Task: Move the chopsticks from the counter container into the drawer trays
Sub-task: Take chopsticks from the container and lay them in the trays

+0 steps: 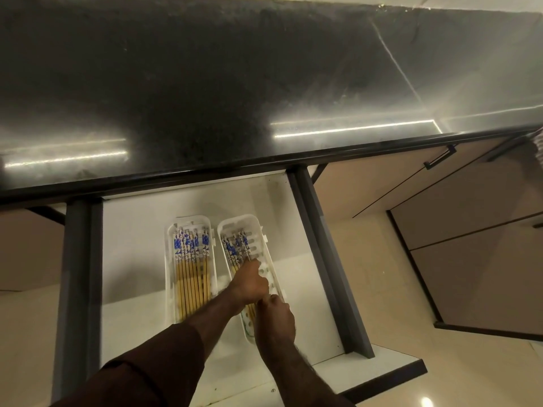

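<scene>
Two white slotted trays lie side by side in the open drawer (141,259). The left tray (169,289) holds several wooden chopsticks with blue and white tops (191,268), laid straight. The right tray (258,230) holds a few more chopsticks (233,248). My left hand (249,282) rests inside the right tray, fingers curled, index finger stretched along those chopsticks. My right hand (274,315) is at the near half of the same tray, fingers closed around the chopsticks' lower ends. The counter container is not in view.
The dark stone counter (235,83) overhangs the drawer's far end. Grey drawer sides (323,245) run left and right of the white floor. Beige cabinet fronts with a black handle (440,157) stand to the right. Tiled floor lies below.
</scene>
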A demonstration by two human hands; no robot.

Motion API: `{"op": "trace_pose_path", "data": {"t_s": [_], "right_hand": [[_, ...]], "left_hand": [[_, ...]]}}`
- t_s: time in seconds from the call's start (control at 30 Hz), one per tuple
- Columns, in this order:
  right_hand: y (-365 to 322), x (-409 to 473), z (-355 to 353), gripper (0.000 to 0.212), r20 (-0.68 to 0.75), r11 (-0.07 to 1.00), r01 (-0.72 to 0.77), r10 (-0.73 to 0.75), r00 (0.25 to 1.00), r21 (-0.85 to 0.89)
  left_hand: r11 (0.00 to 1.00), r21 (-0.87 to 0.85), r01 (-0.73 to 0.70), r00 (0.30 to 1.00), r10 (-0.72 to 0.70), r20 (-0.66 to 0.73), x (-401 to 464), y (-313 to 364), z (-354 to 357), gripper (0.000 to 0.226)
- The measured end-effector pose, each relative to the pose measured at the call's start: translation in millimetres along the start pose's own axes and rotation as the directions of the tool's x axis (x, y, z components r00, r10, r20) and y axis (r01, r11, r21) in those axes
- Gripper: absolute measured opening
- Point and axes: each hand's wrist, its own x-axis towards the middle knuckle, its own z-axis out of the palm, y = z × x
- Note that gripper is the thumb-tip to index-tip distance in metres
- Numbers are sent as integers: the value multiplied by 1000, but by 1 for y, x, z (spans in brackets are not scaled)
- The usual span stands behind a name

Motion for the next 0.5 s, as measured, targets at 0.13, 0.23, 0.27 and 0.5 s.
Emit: {"op": "trace_pose_path", "data": {"t_s": [0.13,0.23,0.27,0.5], "right_hand": [[1,0,2,30,16,999,48,-48,999,-24],[2,-2,2,30,23,998,50,-49,999,-24],[1,-2,2,30,20,999,40,-40,999,-22],[1,-4,-1,29,4,996,70,-70,998,-53]], "left_hand": [[999,45,-10,1000,11,-16,-3,2,-1,43],[999,50,-12,999,14,-32,-6,2,-1,44],[999,50,-13,1000,14,-11,-6,3,-1,41],[998,-57,-7,1000,8,15,-11,-1,-3,32]]}}
